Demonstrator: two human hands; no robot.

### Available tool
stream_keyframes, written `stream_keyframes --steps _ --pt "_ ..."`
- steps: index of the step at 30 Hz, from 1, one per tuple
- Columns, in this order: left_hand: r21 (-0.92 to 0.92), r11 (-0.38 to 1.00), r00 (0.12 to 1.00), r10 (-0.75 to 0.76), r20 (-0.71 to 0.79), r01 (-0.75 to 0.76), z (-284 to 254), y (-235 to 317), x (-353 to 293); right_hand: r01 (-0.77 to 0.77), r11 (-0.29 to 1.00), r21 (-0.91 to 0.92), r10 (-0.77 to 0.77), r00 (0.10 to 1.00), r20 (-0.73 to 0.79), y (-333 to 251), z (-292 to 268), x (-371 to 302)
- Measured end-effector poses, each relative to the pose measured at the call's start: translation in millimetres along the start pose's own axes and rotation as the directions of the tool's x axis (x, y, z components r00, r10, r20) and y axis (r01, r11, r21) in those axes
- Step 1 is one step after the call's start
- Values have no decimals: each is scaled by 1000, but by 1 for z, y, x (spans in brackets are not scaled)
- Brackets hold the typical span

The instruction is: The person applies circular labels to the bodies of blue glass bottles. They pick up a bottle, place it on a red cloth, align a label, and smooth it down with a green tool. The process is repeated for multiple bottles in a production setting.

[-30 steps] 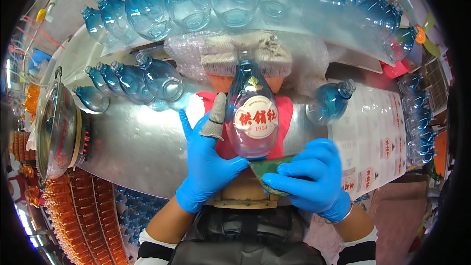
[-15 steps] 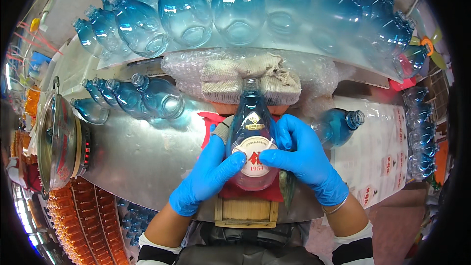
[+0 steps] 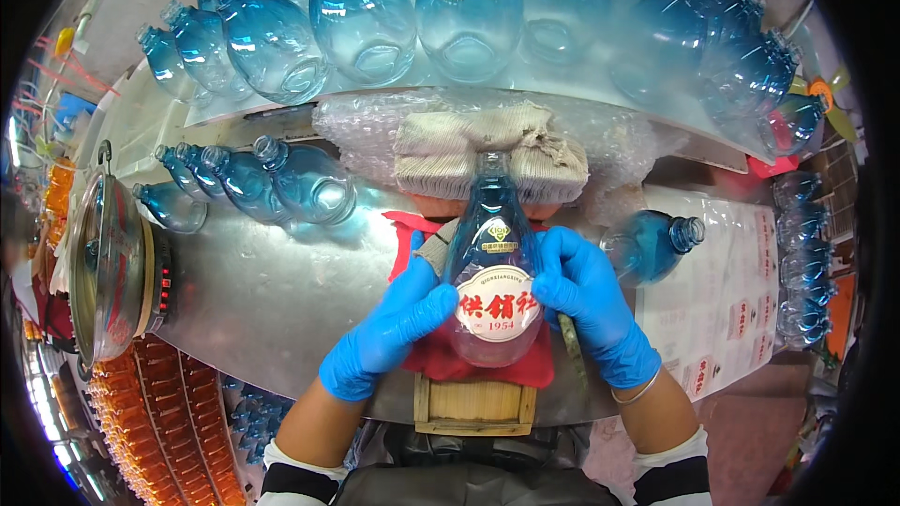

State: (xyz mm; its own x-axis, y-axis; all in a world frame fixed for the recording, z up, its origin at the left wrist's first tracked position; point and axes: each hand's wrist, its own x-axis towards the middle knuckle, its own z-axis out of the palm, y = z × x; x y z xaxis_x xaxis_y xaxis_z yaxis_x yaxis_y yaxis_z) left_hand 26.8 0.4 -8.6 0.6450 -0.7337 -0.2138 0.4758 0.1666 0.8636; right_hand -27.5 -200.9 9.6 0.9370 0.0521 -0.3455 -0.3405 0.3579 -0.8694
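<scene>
Bottle (image 3: pixel 494 262) lies between half-closed hands (image 3: pixel 392 326), both gripping its sides, the right also holding a green strip (image 3: pixel 571 347).

Blue gloves (image 3: pixel 384 333) and black-banded white sleeves (image 3: pixel 673 474) are worn.

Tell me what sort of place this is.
Probably a small bottle-decorating workshop: rows of blue bottles line the back, a sheet of printed labels lies at right, and a labelled bottle sits mid-bench.
</scene>
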Motion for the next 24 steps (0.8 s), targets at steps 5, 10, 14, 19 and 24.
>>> stream_keyframes --steps 5,10,14,19,24 --pt "50 999 997 -14 -72 18 15 11 3 138 987 -81 -141 989 -35 6 7 -5" --pt "62 998 1000 2 2 -2 12 13 -2 70 996 -62 -70 998 9 8 1 0" --pt "73 997 999 9 31 -11 8 14 1 30 999 -9 -30 998 60 2 1 1" --pt "155 987 998 21 53 -29 -1 7 -4 5 1000 -7 -4 995 103 4 -6 3" --pt "78 997 996 -3 92 -4 0 14 1 -26 998 62 20 995 93 5 -8 2"
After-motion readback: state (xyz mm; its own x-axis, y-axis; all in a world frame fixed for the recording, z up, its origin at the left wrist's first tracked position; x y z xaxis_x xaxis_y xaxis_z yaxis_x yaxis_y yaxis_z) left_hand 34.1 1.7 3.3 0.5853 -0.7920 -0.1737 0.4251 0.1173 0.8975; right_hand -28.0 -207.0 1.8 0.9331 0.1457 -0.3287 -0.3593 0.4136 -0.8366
